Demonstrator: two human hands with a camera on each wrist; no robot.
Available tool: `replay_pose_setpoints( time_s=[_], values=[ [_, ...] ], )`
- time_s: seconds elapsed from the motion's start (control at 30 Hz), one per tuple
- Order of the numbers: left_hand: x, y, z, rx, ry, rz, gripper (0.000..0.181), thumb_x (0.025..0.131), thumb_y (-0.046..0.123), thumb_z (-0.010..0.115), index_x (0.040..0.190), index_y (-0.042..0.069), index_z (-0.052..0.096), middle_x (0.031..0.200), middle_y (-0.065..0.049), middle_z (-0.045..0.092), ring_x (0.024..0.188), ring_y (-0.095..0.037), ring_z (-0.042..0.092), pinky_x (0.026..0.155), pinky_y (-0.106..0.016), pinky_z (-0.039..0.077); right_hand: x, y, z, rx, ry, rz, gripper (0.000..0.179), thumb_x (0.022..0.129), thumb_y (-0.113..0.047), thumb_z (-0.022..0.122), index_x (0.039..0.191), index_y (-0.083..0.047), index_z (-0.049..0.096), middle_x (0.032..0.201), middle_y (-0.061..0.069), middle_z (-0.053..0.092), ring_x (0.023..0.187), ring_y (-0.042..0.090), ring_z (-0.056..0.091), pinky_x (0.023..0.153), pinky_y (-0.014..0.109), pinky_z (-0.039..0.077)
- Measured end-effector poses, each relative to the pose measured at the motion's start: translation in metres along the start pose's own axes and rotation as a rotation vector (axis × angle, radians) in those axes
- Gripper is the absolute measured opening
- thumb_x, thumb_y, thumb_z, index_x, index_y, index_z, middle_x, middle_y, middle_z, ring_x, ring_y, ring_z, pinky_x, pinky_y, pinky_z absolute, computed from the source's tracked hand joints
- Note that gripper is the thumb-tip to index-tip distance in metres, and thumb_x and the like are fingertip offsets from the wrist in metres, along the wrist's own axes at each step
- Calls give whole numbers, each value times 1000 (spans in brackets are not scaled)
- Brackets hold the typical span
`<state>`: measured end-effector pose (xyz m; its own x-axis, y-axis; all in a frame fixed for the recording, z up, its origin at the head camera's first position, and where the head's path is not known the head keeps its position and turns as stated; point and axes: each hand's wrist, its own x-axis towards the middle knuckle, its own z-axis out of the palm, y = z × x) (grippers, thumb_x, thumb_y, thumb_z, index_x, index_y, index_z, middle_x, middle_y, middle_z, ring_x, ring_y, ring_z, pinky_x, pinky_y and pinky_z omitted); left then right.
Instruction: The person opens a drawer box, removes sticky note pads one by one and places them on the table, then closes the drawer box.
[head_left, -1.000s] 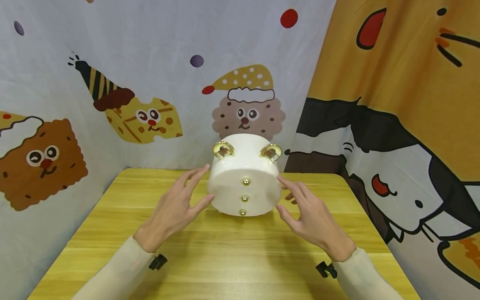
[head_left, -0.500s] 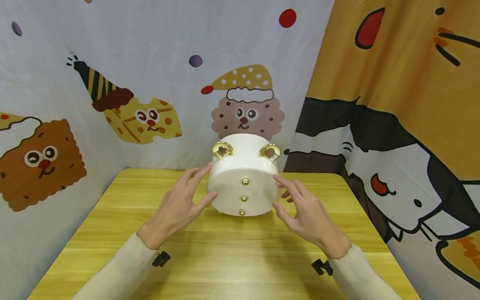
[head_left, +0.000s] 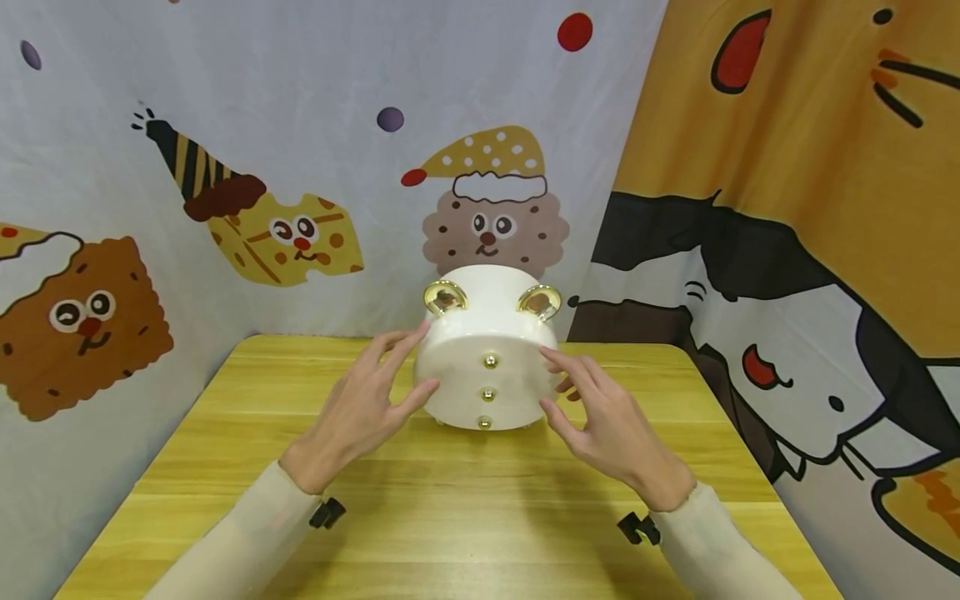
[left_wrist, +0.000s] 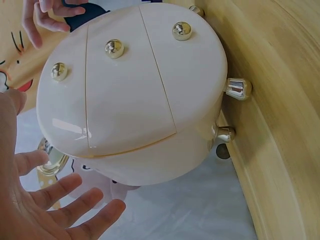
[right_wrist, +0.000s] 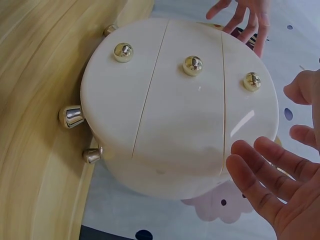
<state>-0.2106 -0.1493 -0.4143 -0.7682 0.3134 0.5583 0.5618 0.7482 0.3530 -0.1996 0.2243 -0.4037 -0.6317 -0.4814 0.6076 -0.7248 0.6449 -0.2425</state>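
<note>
A white, rounded jewelry box [head_left: 487, 325] with bear-like gold ears stands toward the back of the wooden table. Seams split its front into three drawers, each with a round gold knob [left_wrist: 114, 48]; short gold feet [right_wrist: 71, 116] hold it up. My left hand [head_left: 360, 408] is at its left side, fingers spread and relaxed, fingertips overlapping the box's edge in the head view. On the opposite side, my right hand [head_left: 611, 425] has its fingers loosely bent, thumb and index tips right by the front edge. Neither hand grips anything.
The wooden table [head_left: 465, 533] extends toward me in front of the box. Close behind it hangs a white cartoon-printed cloth [head_left: 315, 67], and an orange one [head_left: 825, 125] hangs at the right. Each wrist bears a small black clip [head_left: 327, 512].
Both hands have moved slightly inward, closer to the sides of the jewelry box. The box stays in place with its drawers closed.
</note>
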Motion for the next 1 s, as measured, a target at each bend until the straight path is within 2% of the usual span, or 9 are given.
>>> replay_pose_setpoints(
  time_s=[0.43,0.67,1.0],
  values=[
    [4,4,1,-24,-4,3,79,113,47,78,182,26,44,169,-19,60,133,-41,74,94,-57,72,6,-6,1,22,-9,2,72,105,-15,86,171,-13,56,134,13,74,103,23,82,85,42,73],
    [6,6,3,-36,-4,1,77,113,47,77,180,26,46,168,-18,60,126,-39,75,90,-53,71,10,-8,6,44,-7,3,72,106,-14,84,172,-15,55,133,13,75,104,21,81,87,41,73],
    [9,8,6,-49,-4,1,74,114,47,76,179,25,48,168,-17,60,126,-36,74,88,-50,69,14,-11,12,65,-6,-1,70,107,-14,84,171,-14,56,132,13,76,101,22,82,87,38,73]
  ],
)
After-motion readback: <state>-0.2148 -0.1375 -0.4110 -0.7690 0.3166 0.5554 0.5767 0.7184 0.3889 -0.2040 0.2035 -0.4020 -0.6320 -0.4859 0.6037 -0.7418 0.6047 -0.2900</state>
